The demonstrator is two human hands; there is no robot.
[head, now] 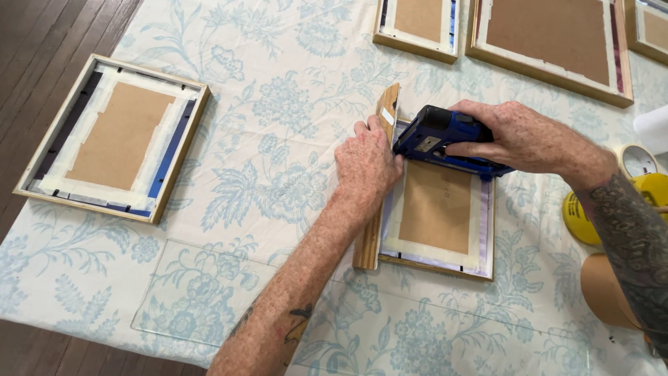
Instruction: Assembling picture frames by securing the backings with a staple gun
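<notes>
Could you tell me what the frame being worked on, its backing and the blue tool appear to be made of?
Picture frame: pale unfinished wood, grain visible. Backing board: matte brown, probably cardboard or hardboard, edged in whitish tape. Stapler in the right hand: glossy blue, likely plastic casing. The left hand steadies the frame.

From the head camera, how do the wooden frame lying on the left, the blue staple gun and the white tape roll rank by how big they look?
1. Wooden frame on the left, largest.
2. Blue staple gun, partly covered by the right hand.
3. White tape roll, smallest, though partly hidden.
</notes>
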